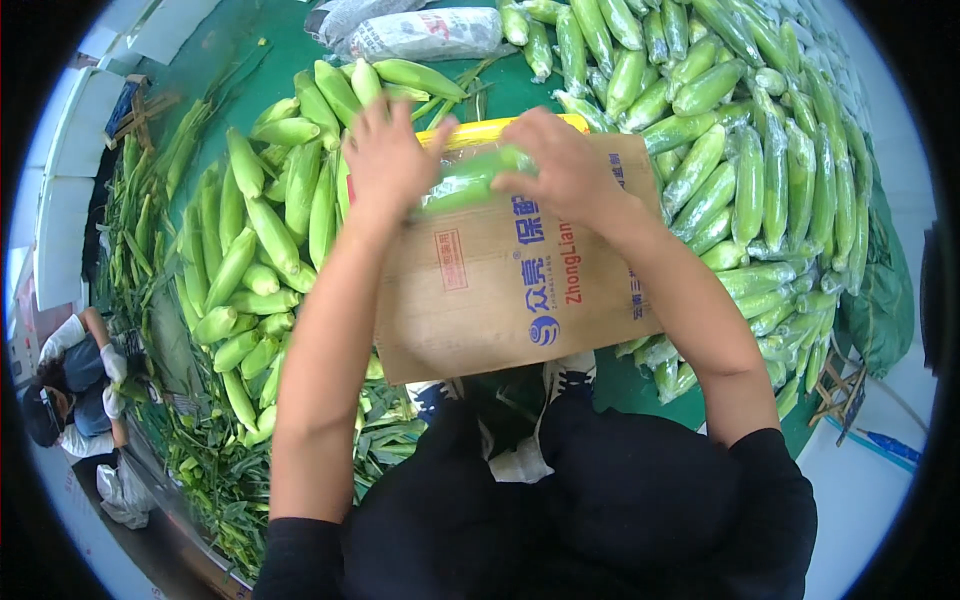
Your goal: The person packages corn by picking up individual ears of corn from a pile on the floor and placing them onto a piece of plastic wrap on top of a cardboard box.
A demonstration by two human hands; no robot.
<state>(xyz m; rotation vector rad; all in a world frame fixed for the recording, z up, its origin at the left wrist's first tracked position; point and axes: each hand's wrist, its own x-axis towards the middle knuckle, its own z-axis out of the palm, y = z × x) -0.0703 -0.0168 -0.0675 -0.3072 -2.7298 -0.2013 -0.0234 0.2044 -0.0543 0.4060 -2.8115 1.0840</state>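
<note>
A motion-blurred green ear of corn [476, 178], in its husk and with a shine of clear film, lies across the top of a printed cardboard box [480, 315] in front of me. My right hand [562, 169] has its thumb and fingers around the ear's right end. Over the left end is my left hand [394, 157], palm down and fingers apart; whether it touches the ear is hidden. Just beyond the ear, a yellow strip [495, 132], perhaps the edge of a cling film dispenser, runs along the box's far side.
Unwrapped corn ears [281, 225] are heaped on the left, film-wrapped ears [739, 180] on the right. Stripped husks [217, 480] litter the lower left. Wrapped bundles [424, 34] lie at the far side. A gloved person [79, 382] sits at far left. My shoes [570, 375] are under the box's near edge.
</note>
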